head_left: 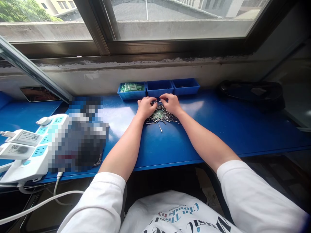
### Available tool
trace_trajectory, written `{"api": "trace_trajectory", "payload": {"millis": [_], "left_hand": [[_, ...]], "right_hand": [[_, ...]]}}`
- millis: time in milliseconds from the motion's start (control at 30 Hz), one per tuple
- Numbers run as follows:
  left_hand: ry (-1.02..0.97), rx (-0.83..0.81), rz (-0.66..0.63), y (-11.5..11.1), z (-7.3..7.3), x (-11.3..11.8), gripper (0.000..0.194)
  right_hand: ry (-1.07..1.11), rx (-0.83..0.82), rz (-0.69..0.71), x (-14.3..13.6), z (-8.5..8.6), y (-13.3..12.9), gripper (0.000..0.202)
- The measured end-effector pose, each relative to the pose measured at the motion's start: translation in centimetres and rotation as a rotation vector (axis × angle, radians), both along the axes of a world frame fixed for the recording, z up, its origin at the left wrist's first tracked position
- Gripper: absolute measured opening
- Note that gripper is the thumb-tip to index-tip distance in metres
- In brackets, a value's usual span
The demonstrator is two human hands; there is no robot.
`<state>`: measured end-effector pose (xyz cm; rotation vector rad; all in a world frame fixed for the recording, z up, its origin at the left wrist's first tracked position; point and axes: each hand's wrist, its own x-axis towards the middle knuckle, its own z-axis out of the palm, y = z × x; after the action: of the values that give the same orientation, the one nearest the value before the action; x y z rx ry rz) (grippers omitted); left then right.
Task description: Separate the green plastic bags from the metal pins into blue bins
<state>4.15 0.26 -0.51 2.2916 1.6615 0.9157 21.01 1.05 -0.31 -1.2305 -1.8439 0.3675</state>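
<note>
A heap of thin metal pins (167, 117), mixed with small green pieces (159, 114), lies on the blue table. My left hand (146, 107) is at the heap's left far side, thumb and fingers bent together. Facing it on the right, my right hand (172, 104) has its thumb and forefinger pinched over the far edge of the pile. Slim dark pieces show near both sets of fingertips, but what each hand grips is too small to make out. One loose pin (160, 128) lies just in front of the heap.
Behind my hands stand a blue bin with green packets (132, 87), a middle blue bin (159, 86) and a right blue bin (185, 86) with a few dark pieces. A white power strip (34, 165) and a blurred-out dark object (82, 142) sit left; a black case (252, 94) right.
</note>
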Motion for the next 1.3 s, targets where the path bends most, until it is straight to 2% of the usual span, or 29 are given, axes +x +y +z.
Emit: {"api": "trace_trajectory", "payload": {"millis": [200, 500, 733, 833, 933, 1100, 1200, 1300], "left_hand": [[-0.003, 0.016, -0.086, -0.3, 0.4, 0.1, 0.025], [0.029, -0.02, -0.017, -0.6, 1.0, 0.5, 0.028], [0.02, -0.045, 0.008, -0.3, 0.8, 0.3, 0.031], [0.015, -0.028, 0.003, -0.4, 0.8, 0.4, 0.032], [-0.009, 0.007, 0.057, -0.5, 0.9, 0.4, 0.033], [-0.007, -0.031, 0.2, -0.1, 0.6, 0.1, 0.03], [0.0, -0.063, 0.21, 0.3, 0.3, -0.1, 0.026], [0.036, -0.097, 0.174, 0.5, 0.1, -0.2, 0.026]], "right_hand": [[0.167, -0.025, 0.016, -0.2, 0.2, 0.0, 0.022], [0.109, -0.137, 0.024, -0.5, 0.5, -0.6, 0.031], [0.244, -0.141, 0.158, -0.5, 0.7, -0.8, 0.032], [0.319, -0.138, 0.166, -0.3, 0.7, -0.7, 0.032], [0.293, -0.113, 0.053, 0.2, 0.8, -0.4, 0.031], [0.029, -0.015, -0.271, 1.7, 0.9, 0.4, 0.039], [-0.132, -0.021, -0.416, 2.7, 0.7, 0.7, 0.048], [-0.211, -0.038, -0.486, 3.6, 0.5, 0.9, 0.053]]}}
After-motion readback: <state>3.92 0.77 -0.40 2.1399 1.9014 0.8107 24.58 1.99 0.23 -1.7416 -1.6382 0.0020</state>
